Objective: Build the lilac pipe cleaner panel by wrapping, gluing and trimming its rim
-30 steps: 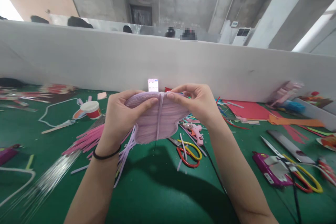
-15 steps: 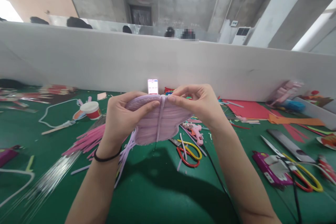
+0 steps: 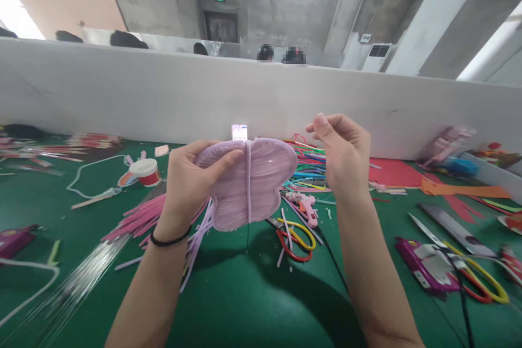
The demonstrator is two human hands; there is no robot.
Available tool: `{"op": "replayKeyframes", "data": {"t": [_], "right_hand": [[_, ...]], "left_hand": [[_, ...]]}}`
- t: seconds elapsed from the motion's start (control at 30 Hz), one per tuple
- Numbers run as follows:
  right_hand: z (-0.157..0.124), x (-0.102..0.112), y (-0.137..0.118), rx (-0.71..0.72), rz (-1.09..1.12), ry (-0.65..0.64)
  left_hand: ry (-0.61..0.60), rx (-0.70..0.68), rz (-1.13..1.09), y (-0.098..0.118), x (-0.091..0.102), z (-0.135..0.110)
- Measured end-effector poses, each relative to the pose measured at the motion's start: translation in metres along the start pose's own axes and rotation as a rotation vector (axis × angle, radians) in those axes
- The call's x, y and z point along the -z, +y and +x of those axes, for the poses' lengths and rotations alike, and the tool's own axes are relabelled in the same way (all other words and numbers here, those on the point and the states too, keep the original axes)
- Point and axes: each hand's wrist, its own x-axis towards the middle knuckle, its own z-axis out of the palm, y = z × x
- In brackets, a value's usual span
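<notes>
While the left hand (image 3: 185, 179) grips the purple butterfly (image 3: 267, 182) by its left wing above the green table (image 3: 228, 304), the right hand (image 3: 346, 152) stands clear, partly curled; whether it holds anything cannot be determined.

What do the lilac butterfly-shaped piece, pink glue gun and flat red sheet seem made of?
Lilac butterfly-shaped piece: probably fuzzy pipe cleaners, slightly shiny; strands lie in rows. Pink glue gun: likely smooth plastic, from its evenly coloured, moulded body. Flat red sheet: matte, without glare; paper or felt, I cannot tell.
</notes>
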Motion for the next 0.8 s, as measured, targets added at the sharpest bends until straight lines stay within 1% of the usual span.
{"op": "replayKeyframes", "data": {"t": [0.1,0.17,0.23,0.33,0.4,0.53,0.67,0.73,0.8], "right_hand": [[-0.001,0.01,0.021,-0.041,0.03,0.058],[-0.005,0.012,0.03,-0.101,0.049,0.039],[-0.011,0.01,0.034,-0.162,0.037,-0.043],[-0.021,0.0,0.036,-0.252,0.048,-0.232],[-0.026,-0.008,0.038,-0.299,0.107,-0.29],[-0.03,-0.017,0.047,-0.315,0.118,-0.263],[-0.031,-0.019,0.053,-0.375,0.114,-0.261],[-0.032,-0.02,0.053,-0.416,0.108,-0.275],[-0.033,-0.021,0.054,-0.425,0.094,-0.285]], "left_hand": [[0.023,0.062,-0.08,-0.011,0.002,0.008],[0.04,0.118,-0.167,-0.021,0.001,0.014],[0.051,0.18,-0.266,-0.03,-0.001,0.018],[0.029,0.257,-0.375,-0.041,-0.005,0.022],[0.013,0.287,-0.397,-0.046,-0.006,0.023],[0.003,0.325,-0.395,-0.052,-0.007,0.025],[0.033,0.358,-0.378,-0.056,-0.009,0.027],[0.031,0.366,-0.389,-0.057,-0.01,0.027],[0.018,0.36,-0.407,-0.058,-0.012,0.027]]}}
